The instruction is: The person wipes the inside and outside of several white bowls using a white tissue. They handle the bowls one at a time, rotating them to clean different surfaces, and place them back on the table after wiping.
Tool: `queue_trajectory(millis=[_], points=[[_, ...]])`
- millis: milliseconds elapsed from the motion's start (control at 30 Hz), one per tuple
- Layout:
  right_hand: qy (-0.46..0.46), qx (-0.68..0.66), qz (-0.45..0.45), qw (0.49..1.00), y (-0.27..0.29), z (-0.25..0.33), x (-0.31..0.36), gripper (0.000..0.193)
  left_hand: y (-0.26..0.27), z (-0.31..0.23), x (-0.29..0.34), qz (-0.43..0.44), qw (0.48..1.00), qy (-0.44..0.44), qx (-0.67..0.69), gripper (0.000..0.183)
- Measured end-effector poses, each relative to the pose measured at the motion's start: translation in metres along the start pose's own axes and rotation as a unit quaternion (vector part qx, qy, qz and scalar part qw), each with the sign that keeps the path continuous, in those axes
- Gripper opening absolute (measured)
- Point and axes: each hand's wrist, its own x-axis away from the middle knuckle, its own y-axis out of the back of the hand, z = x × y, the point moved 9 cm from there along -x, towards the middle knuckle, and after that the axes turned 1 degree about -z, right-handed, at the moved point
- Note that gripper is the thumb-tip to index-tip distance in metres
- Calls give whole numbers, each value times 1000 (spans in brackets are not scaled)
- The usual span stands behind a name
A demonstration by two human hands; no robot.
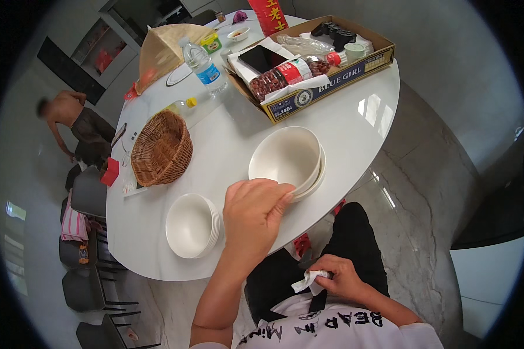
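Note:
Two large white bowls sit nested near the table's right front edge. My left hand (251,212) is closed on the near rim of the upper large bowl (285,152), thumb outside. Whether it also grips the lower large bowl (322,177) cannot be made out. Left of that hand stands a stack of smaller white bowls (190,225), one inside another. Down over my lap, below the table edge, my right hand (340,276) is closed on a crumpled white cloth or tissue (308,281).
A brown wicker basket (162,148) stands on the white table (233,139). Behind are a water bottle (204,67), a yellow-capped bottle (180,106), a mesh food cover (169,49) and a cardboard tray (332,87) of items. Grey chairs (82,285) and another person (75,119) are at left.

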Motion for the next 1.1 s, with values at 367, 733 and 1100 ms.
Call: queue_trajectory(millis=[367,733,1100], points=[[-93,-130,-108,981,28,-26,1,20,52,12,96,-154,895,204,367,26],[286,119,-111,944,45,148,-12,51,-34,18,164,81,866,323,373,21],[140,-52,-102,984,62,83,-29,28,-41,22,165,70,838,354,408,22]])
